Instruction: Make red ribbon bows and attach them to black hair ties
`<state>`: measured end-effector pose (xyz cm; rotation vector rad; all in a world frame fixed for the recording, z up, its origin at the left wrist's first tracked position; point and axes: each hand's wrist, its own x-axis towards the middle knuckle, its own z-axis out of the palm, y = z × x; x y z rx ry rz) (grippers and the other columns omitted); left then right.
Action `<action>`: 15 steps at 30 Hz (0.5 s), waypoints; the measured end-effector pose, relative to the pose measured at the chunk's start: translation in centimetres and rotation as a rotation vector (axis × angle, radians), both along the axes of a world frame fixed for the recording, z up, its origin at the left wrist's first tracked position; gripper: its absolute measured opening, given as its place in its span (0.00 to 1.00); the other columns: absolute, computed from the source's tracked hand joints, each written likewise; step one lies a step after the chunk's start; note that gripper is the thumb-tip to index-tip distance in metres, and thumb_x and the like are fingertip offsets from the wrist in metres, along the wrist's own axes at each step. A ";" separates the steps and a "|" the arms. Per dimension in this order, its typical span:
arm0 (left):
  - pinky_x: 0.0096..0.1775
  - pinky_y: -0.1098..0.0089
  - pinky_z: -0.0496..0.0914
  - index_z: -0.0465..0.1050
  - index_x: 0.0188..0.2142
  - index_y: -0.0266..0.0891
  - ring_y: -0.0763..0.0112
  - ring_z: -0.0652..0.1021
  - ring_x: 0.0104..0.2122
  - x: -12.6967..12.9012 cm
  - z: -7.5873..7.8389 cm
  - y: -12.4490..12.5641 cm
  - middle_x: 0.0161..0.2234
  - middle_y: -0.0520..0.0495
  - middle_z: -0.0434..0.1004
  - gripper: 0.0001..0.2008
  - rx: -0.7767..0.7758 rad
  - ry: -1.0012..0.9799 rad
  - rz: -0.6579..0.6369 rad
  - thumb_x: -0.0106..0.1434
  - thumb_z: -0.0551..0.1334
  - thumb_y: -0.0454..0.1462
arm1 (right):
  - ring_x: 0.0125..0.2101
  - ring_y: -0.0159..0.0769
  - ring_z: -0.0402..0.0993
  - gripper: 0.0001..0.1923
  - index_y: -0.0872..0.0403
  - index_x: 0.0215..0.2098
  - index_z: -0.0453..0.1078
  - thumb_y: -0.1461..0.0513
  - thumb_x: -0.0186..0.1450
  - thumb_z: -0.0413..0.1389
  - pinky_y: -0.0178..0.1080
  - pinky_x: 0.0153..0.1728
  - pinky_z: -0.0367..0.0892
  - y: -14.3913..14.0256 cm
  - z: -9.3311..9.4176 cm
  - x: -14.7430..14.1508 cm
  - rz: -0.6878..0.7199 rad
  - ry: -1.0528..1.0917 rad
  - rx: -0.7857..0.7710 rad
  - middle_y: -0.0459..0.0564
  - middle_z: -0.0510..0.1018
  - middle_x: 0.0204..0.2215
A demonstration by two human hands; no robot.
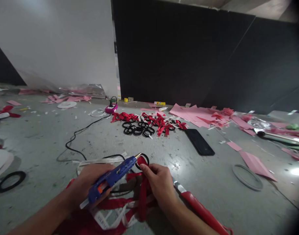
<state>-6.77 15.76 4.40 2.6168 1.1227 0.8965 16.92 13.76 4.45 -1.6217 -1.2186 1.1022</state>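
I'm holding the glue gun in my left hand, the fingers wrapping closed around its body and the nozzle pointing up toward the ring. My right hand is pinching the red ribbon between thumb and fingers, with no visible gap; I can't tell whether those fingers are also gripping the black ring beside the thumb. The ribbon is hanging below that pinch, over the loose strips in front of me, and the nozzle tip is sitting close to the ring, though I can't make out whether they are touching.

I'm judging the ribbon to be light, limp and a little slippery, so I'm favouring a pinch right at the ring, where the cloth is gathering, rather than on the dangling tail. The ring is looking light and springy; I'm wanting its outer side, away from the nozzle. The gun is seeming stiff and the heaviest of the three, so I'm taking it by the handle and treating its metal tip as hot. Beyond, more rings and red bows are lying on the floor.
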 end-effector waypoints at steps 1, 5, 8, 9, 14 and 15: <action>0.24 0.72 0.61 0.67 0.27 0.41 0.73 0.70 0.19 0.0 0.0 0.1 0.20 0.54 0.70 0.02 0.005 0.038 -0.018 0.55 0.58 0.35 | 0.18 0.26 0.52 0.22 0.56 0.18 0.66 0.48 0.60 0.57 0.32 0.17 0.47 0.0 0.1 -0.1 0.000 -0.022 -0.001 0.41 0.60 0.15; 0.23 0.72 0.58 0.61 0.24 0.41 0.75 0.66 0.17 0.2 0.1 0.4 0.18 0.55 0.65 0.07 -0.085 0.034 0.011 0.59 0.55 0.36 | 0.18 0.26 0.52 0.19 0.57 0.21 0.71 0.50 0.60 0.57 0.32 0.17 0.48 -0.1 0.2 -0.2 0.021 -0.059 -0.013 0.41 0.62 0.15; 0.23 0.73 0.58 0.60 0.25 0.41 0.76 0.66 0.18 0.4 0.3 0.6 0.19 0.55 0.65 0.09 -0.177 0.027 -0.012 0.61 0.55 0.38 | 0.19 0.26 0.53 0.19 0.57 0.23 0.73 0.50 0.61 0.57 0.31 0.18 0.48 -0.2 -0.1 -0.2 0.045 -0.082 0.022 0.41 0.62 0.15; 0.23 0.73 0.58 0.60 0.25 0.41 0.76 0.66 0.18 0.5 0.4 0.7 0.19 0.55 0.65 0.09 -0.187 0.036 -0.019 0.61 0.55 0.38 | 0.19 0.26 0.53 0.19 0.57 0.22 0.72 0.50 0.61 0.58 0.31 0.18 0.48 -0.2 -0.2 -0.2 0.051 -0.092 0.036 0.41 0.62 0.15; 0.23 0.70 0.57 0.58 0.24 0.42 0.74 0.65 0.17 0.6 0.7 0.8 0.17 0.54 0.63 0.12 -0.207 0.067 -0.008 0.63 0.54 0.40 | 0.18 0.27 0.52 0.20 0.55 0.20 0.70 0.49 0.61 0.58 0.32 0.18 0.48 -0.1 -0.4 -0.2 0.038 -0.068 0.041 0.41 0.61 0.15; 0.23 0.70 0.57 0.58 0.24 0.43 0.73 0.65 0.17 0.6 0.6 0.8 0.17 0.54 0.63 0.12 -0.211 0.079 -0.011 0.64 0.54 0.40 | 0.18 0.27 0.51 0.20 0.55 0.19 0.70 0.49 0.60 0.58 0.32 0.17 0.48 -0.1 -0.4 -0.2 0.030 -0.057 0.035 0.41 0.61 0.15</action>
